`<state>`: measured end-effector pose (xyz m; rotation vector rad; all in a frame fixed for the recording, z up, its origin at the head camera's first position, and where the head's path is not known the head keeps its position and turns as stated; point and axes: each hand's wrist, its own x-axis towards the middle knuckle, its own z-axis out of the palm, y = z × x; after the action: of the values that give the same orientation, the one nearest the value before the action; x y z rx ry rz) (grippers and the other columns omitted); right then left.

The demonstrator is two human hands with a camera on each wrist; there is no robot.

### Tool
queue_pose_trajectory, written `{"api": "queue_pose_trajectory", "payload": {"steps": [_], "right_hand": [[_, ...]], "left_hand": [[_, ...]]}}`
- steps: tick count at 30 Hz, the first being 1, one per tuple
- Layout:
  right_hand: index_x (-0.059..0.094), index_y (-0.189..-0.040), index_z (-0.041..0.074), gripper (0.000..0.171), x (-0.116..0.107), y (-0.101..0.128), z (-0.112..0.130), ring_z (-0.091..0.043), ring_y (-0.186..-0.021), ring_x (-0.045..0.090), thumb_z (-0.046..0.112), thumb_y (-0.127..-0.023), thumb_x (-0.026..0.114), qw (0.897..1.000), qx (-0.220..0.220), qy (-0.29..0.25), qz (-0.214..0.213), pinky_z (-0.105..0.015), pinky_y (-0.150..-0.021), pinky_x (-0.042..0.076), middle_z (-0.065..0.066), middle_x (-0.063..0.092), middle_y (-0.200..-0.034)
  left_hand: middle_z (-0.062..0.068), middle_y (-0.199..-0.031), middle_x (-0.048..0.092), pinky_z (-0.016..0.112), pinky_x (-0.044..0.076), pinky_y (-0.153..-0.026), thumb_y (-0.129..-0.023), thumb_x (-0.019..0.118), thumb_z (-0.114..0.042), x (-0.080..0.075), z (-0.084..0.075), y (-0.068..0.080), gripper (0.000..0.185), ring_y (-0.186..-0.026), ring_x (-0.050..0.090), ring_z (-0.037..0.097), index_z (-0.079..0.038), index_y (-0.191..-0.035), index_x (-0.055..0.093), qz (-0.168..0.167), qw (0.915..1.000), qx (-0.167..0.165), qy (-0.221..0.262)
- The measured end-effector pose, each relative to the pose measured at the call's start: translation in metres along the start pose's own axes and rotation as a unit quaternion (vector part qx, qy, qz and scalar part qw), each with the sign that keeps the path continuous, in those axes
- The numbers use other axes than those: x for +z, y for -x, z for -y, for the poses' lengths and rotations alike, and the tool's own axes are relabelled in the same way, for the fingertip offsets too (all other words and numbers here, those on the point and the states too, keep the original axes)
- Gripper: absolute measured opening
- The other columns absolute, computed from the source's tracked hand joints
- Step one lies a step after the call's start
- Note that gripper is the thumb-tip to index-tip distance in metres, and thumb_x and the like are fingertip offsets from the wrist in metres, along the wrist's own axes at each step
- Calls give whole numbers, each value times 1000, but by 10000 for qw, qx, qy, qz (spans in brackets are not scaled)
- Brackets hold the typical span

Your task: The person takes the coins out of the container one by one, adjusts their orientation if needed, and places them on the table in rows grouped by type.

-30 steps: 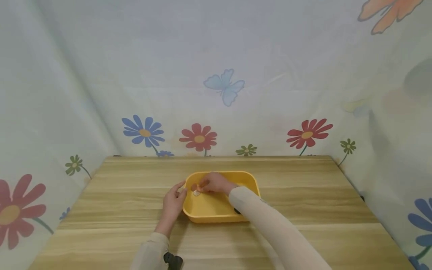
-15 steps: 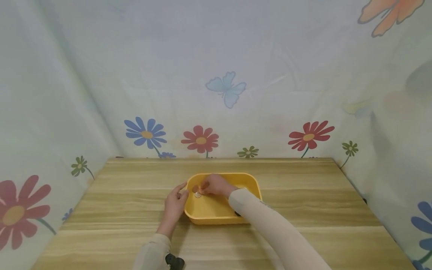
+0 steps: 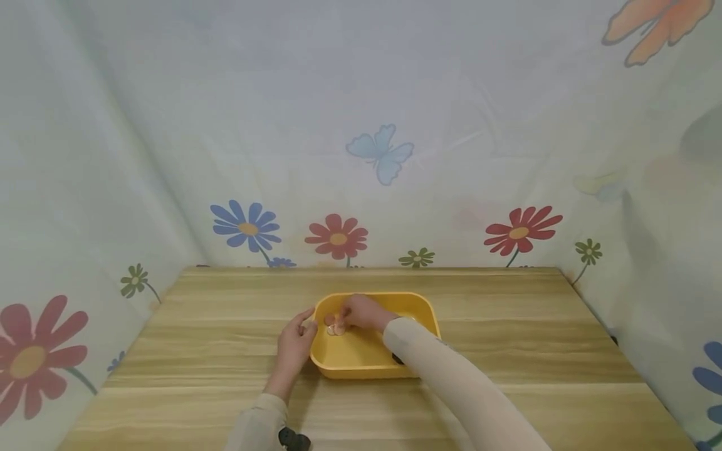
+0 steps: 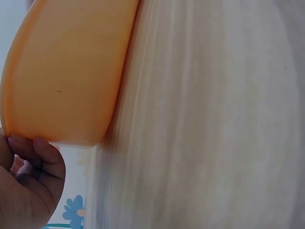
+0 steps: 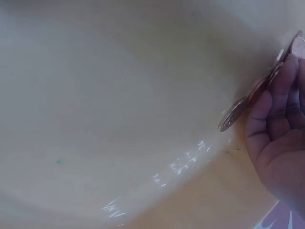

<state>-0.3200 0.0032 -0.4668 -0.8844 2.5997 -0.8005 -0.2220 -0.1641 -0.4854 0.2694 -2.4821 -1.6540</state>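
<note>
A yellow plastic tray [image 3: 422, 302] sits mid-table. My left hand [image 3: 294, 344] holds its left rim, thumb over the edge; in the left wrist view the curled fingers [image 4: 35, 183] press the tray's outer corner [image 4: 66, 71]. My right hand [image 3: 362, 312] reaches inside the tray at its far left. Its curled fingers [image 5: 281, 119] hold a few coppery coins [image 5: 234, 114] tilted on edge against the tray wall [image 5: 119, 95]. From the head view these coins [image 3: 335, 328] show just left of the fingertips.
The wooden table [image 3: 507, 326] is walled in by a flower-printed cloth backdrop [image 3: 338, 238] at the back and both sides. A small dark object [image 3: 397, 359] lies under my right sleeve inside the tray.
A single silvery coin lay at my right fingertips before; now a small cluster of coppery coins shows there. Both hands have kept their places.
</note>
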Motion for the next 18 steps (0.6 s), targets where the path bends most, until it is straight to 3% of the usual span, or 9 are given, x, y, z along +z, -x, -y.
{"api": "queue_pose_trajectory", "payload": {"steps": [9,18], "right_hand": [[75,-90,-2,14,-2,1,1,-9,-64,53,5,-96,65,9987,273,-338,249,-14,-58,41,-9,71,-77],[74,-94,-3,15,-9,7,3,-11,-61,48,10,-98,66,9926,521,-1051,324,-18,-55,40,1,58,-70]], "left_hand": [[-3,-62,46,20,38,-47,-102,57,-12,1,4,1,42,-52,42,9,0,-142,57,-37,10000,24,7],[-2,-63,48,20,39,-47,-102,56,-12,3,5,3,42,-53,43,9,0,-142,57,-19,10000,33,54]]}}
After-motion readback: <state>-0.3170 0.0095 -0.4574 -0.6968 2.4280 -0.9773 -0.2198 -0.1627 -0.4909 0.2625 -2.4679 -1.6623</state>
